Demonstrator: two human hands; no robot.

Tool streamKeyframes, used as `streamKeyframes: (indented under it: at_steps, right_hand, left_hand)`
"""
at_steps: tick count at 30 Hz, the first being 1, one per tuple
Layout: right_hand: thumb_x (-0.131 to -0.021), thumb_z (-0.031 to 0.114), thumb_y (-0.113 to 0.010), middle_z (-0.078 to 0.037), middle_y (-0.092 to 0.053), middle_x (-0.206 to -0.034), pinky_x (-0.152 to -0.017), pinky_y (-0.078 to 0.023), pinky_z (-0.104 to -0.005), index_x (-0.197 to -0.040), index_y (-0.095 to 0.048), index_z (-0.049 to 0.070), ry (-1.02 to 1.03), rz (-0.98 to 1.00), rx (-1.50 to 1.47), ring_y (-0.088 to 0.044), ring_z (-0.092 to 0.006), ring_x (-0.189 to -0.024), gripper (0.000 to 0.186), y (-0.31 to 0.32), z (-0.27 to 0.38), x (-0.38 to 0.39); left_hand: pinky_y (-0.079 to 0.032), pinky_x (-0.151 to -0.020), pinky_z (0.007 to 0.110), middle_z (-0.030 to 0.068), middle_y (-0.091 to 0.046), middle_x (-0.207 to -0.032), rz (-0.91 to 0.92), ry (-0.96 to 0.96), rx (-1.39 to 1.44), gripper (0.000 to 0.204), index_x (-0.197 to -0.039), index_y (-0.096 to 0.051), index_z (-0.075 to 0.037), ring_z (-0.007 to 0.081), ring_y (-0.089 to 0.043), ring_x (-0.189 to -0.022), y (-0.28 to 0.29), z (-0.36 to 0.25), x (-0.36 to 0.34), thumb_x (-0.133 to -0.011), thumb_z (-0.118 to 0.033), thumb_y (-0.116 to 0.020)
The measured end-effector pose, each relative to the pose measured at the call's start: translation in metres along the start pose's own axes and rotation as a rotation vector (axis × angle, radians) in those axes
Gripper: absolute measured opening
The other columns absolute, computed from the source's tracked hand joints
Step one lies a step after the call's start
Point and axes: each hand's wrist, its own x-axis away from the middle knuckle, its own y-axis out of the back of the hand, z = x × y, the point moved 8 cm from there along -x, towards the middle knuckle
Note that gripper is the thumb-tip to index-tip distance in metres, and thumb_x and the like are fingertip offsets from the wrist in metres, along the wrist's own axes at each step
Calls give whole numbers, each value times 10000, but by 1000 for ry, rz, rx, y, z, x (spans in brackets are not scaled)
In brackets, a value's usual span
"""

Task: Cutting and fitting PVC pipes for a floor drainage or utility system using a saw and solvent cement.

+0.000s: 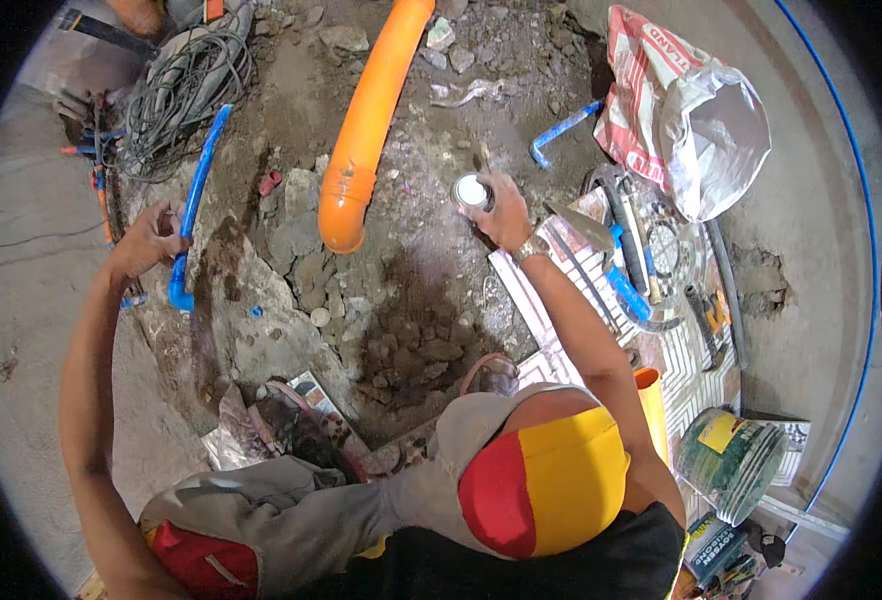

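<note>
A: State of the left hand?
B: Closed around the blue pipe, left of frame, bent end lowermost.
A: Right hand?
B: Gripping a round can, upper centre, right of the orange pipe.

Floor before you: dug earth. Directly on it: one orange elbowed pipe; one bent blue pipe just beside a red-and-white sack; one small red fitting; loose stones; patterned tiles at your right, bearing tools.
</note>
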Motion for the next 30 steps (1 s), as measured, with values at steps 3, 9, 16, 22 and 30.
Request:
streamKeyframes:
  at_steps: [3,9,16,22,30]
  right_hand:
    - [-772,386,-804,-192,-498,-1445,-1084,-418,-439,-1327,-555,102,-104,56,-36,-488,-362,-1317,671,-8,-9,2]
    - [-798,329,-780,-185,-587,-1306,-1023,-444,-456,-1275,-572,62,-13,-79,6,-555,-368,-1201,585,-3,-19,-14]
    - [-863,232,-707,-156,-658,-1039,-913,-466,-461,-1047,-664,51,175,-131,119,-596,-352,-1011,262,2,7,-5]
    - [-881,198,-668,-172,-674,-951,-867,-485,-461,-968,-679,32,248,-149,84,-625,-367,-926,187,10,18,-11]
    - [-973,116,-517,-197,-688,-997,-805,-520,-462,-1158,-586,52,28,-35,-256,-666,-383,-923,208,14,78,-9]
  left_hand:
    - [-496,-524,265,14,-589,-779,-46,-1,-22,337,-1008,-509,-87,99,-587,-653,1,-9,5,-775,-101,-753]
    - [-527,-533,299,39,-607,-771,-15,-29,-17,388,-1044,-515,-57,136,-612,-634,3,8,-10,-736,-54,-750]
    - [-537,-541,306,32,-593,-777,-15,5,-30,426,-1089,-520,-54,147,-614,-639,2,0,-5,-734,-46,-755]
    - [-554,-573,316,63,-606,-818,-54,-10,0,409,-1087,-521,-44,163,-629,-707,10,11,-13,-723,-57,-709]
    - [-573,-599,335,33,-573,-844,-61,-25,-101,365,-1076,-495,-85,150,-612,-746,34,5,-8,-773,-128,-692]
